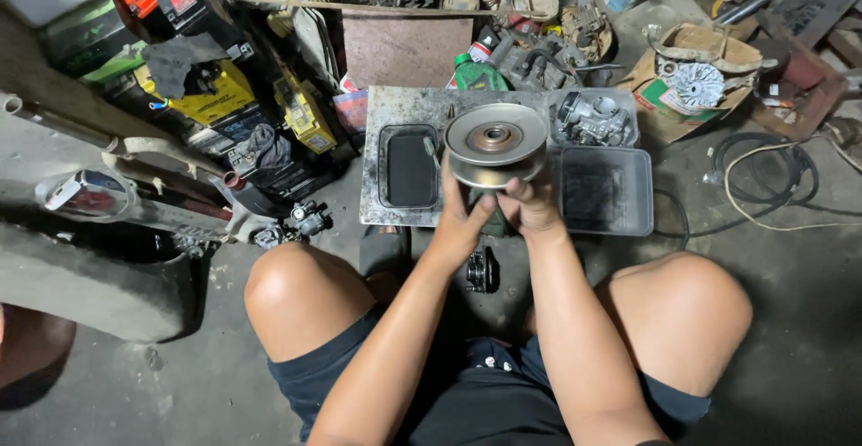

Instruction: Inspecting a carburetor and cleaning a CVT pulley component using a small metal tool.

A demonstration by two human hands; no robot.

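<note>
Currently, posture: person is sitting on the concrete floor [790, 320] with knees spread, both arms reaching forward.
Left hand [461, 221]: its grip is closing on the lower left side of a round metal pulley [496, 143], fingers wrapping up against the rim.
Right hand [532, 205]: its grip is closing on the lower right side of the same pulley, fingertips pressing against the underside.
Pulley: it is being held between both hands above the floor, flat face turned up toward the camera, a brownish hub showing at its centre; it is sitting in front of the trays.
Metal sheet [395, 105]: it is lying on the floor just beyond the hands, stained and grey.
Black tray [409, 169]: it is resting on the sheet, left of the pulley.
Clear tray [603, 190]: it is lying right of the pulley, dark inside.
Carburettor [593, 118]: it is sitting in a second tray behind the clear one.
Green bottle [476, 74]: it is standing behind the sheet.
Small black part [482, 271]: it is lying on the floor between the forearms.
Batteries [202, 96]: they are piling up at far left, well apart from the hands.
</note>
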